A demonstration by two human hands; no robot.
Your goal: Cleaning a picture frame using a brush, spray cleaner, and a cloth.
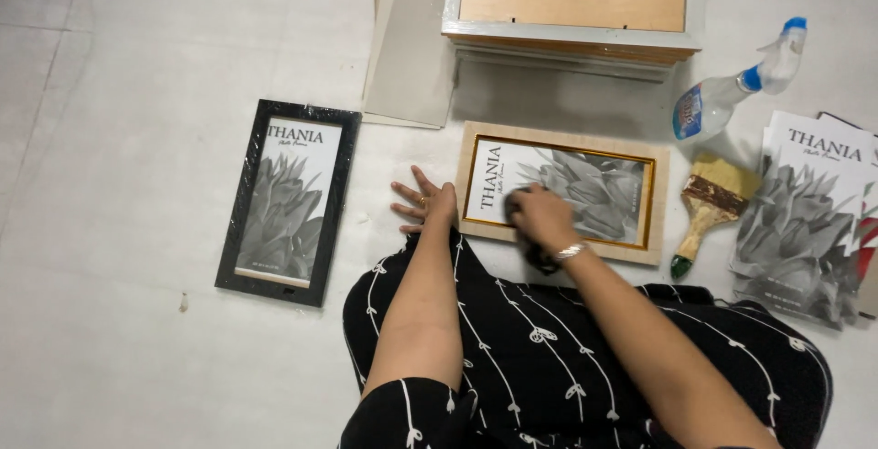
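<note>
Lap in black patterned cloth (567, 358), 6 o'clock. Stacked wooden frames (572, 1), 12 o'clock. Pale wooden frame (562, 191) with flower print, centre, flat on floor. Black frame (286, 200), 9 o'clock. Loose prints (805, 220), 3 o'clock. Spray bottle (732, 92), 2 o'clock. Paintbrush (709, 211) beside it. Left hand (422, 204): fingers spread, bracing the frame's left edge. Right hand (541, 216): curled around a dark cloth (526, 197) on the glass. Risk: hard pressure could slide the frame or smear the glass.
</note>
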